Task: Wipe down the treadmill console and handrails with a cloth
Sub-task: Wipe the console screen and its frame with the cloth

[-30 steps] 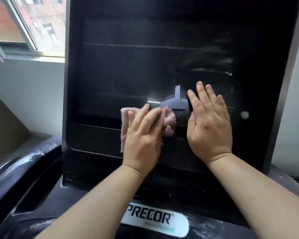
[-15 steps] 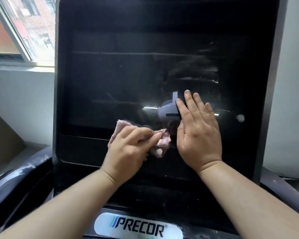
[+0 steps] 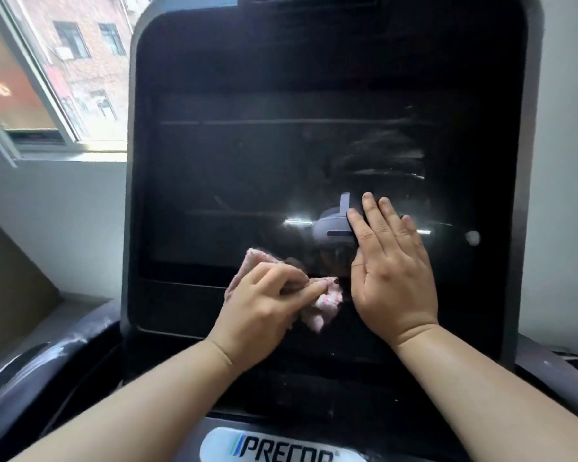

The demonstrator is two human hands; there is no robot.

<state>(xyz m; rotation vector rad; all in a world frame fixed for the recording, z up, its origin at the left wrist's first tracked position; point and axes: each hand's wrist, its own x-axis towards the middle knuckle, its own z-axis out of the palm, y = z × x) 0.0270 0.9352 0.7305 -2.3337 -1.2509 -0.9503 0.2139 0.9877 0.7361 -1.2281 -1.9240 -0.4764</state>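
My left hand (image 3: 261, 305) was curled around a crumpled pale pink terry cloth (image 3: 324, 300), the fingers folded over the bunched fabric and pressing it against the lower part of the tall, glossy black treadmill console screen (image 3: 247, 161). The cloth sat low on the glass, a little left of the middle; one end poked out above my knuckles at the upper left and a wad of it stuck out past my fingertips to the right, close to the heel of my other hand. My right hand (image 3: 391, 271) lay flat and open on the same black surface just beside the cloth, fingers together and pointing up, gripping nothing, only the palm and fingers resting on the glass. In the dark screen, just left of my right fingertips, I could see the reflection of a grey headset (image 3: 331, 228), with bright streaks of reflected light on either side. Higher up and to the right, pale smeared streaks (image 3: 381, 158) marked the glass. Below my forearms ran the dark base of the console with a white oval logo plate (image 3: 281, 445) printed in dark letters, cut off at the bottom edge. A dusty dark grey curved handrail (image 3: 47, 358) swept away at the lower left, and its counterpart (image 3: 554, 365) showed at the lower right. Beyond the console on the left stood a window (image 3: 47, 78) looking onto a brick building, above a plain white wall (image 3: 54, 211).
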